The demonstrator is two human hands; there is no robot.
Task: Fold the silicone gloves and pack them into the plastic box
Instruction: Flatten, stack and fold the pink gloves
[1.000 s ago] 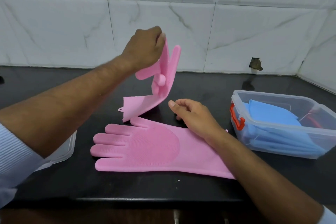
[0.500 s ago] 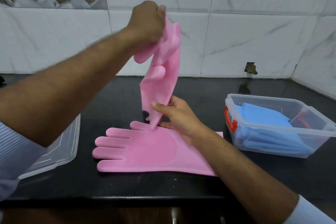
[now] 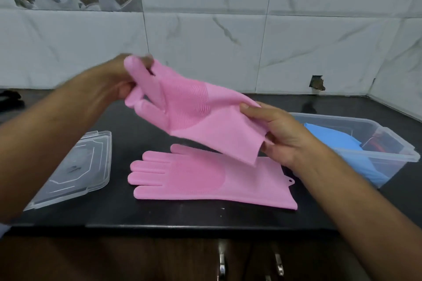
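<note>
Along the black countertop (image 3: pixel 118 212), the front edge is bare between the clear lid (image 3: pixel 75 166) near the left edge and the flat pink glove (image 3: pixel 212 178) at the middle. The open plastic box (image 3: pixel 388 143) blocks the right side, partly filled with blue gloves (image 3: pixel 338 141). The back edge behind the raised pink glove (image 3: pixel 201 116) lies bare.

White marble-tile wall (image 3: pixel 296 29); black countertop (image 3: pixel 159 214)
</note>
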